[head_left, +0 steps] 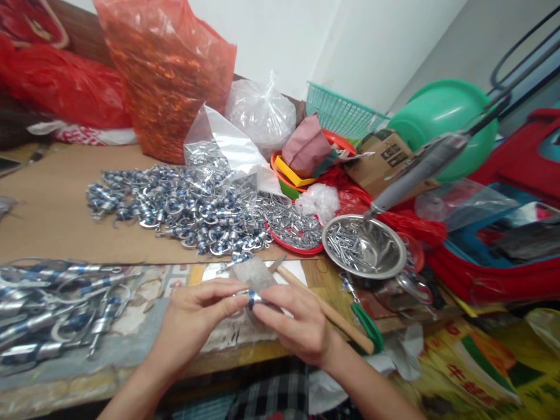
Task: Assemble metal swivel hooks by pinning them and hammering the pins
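In the head view I hold a small silver-and-blue metal fitting (pixel 251 298) over the front of the bench. My left hand (pixel 199 312) pinches its left end between thumb and fingers. The fingers of my right hand (pixel 300 321) close on its right end, hiding much of it. Just behind my fingertips sits a grey block (pixel 252 272). A hammer-like tool with a wooden handle (pixel 332 315) lies slanting beside my right hand, and a pointed metal blade (pixel 277 262) shows near the block.
Similar fittings lie in a large pile (pixel 188 204) on cardboard (pixel 52 192), and several more (pixel 56 309) at left. At right are a red tray of small metal pieces (pixel 301 249), a steel bowl of pins (pixel 396 256) and a green-handled tool (pixel 367 329). Behind stands an orange bag (pixel 170 76).
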